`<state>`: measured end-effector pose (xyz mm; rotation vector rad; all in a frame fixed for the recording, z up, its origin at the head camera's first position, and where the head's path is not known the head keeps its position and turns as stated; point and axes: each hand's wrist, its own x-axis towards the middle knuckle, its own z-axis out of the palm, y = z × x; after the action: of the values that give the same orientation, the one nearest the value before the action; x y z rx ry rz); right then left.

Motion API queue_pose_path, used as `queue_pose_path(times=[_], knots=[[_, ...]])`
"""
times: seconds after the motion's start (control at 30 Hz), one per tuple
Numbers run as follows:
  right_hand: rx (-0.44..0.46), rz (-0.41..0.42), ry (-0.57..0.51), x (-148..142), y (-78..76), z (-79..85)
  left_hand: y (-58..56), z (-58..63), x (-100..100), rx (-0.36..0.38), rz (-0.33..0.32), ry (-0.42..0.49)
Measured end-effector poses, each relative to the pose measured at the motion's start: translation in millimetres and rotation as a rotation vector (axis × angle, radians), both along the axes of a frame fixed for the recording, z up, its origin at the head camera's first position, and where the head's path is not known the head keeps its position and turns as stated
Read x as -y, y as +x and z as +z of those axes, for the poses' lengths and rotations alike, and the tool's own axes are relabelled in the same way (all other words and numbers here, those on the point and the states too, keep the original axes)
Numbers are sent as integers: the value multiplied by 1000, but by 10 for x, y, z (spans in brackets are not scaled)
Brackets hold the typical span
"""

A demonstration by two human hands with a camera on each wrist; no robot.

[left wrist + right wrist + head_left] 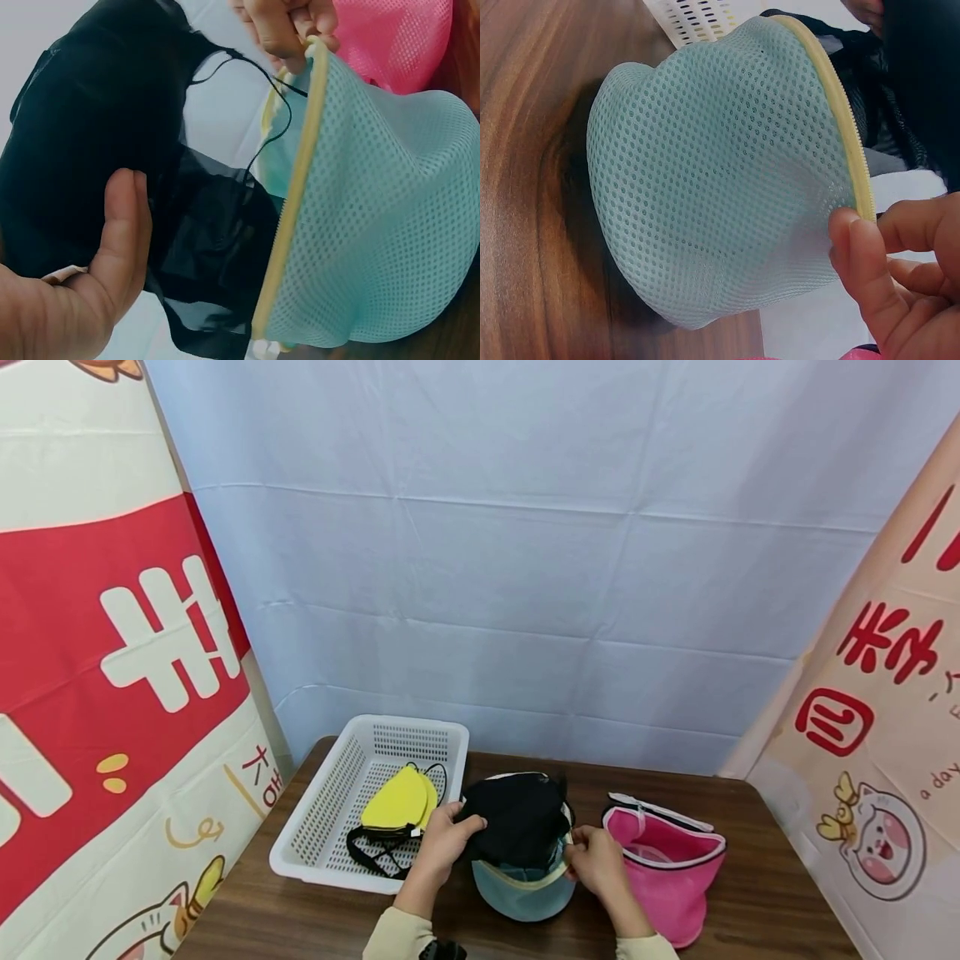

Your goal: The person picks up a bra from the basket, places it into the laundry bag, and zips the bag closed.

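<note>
My left hand (448,837) grips a black garment (517,818) with a smooth rounded body; thin black cords and a sheer dark panel (217,240) hang from it in the left wrist view. The garment is over the mouth of a mint-green mesh laundry bag (712,172), its sheer end reaching in past the rim. That bag is unzipped, with a yellow zipper edge (296,202). My right hand (596,860) pinches this edge between thumb and fingers, at the bag's right side.
Left of the bag stands a white perforated basket (311,802) holding a yellow garment (393,802) with black straps. A pink mesh bag (671,893) lies open at right on the dark wooden table (765,877). A pale blue cloth (525,568) hangs behind the table.
</note>
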<state>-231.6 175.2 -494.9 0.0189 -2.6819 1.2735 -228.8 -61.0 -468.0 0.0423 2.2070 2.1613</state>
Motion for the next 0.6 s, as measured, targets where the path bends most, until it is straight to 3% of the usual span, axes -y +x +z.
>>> queue_pose_path(times=[0.37,0.6], knots=[[9,-11,-39,12,0,3,-40,-50,70,12,16,-115],[20,-2,-85,10,-1,-12,-73,-37,174,-29,74,-256]])
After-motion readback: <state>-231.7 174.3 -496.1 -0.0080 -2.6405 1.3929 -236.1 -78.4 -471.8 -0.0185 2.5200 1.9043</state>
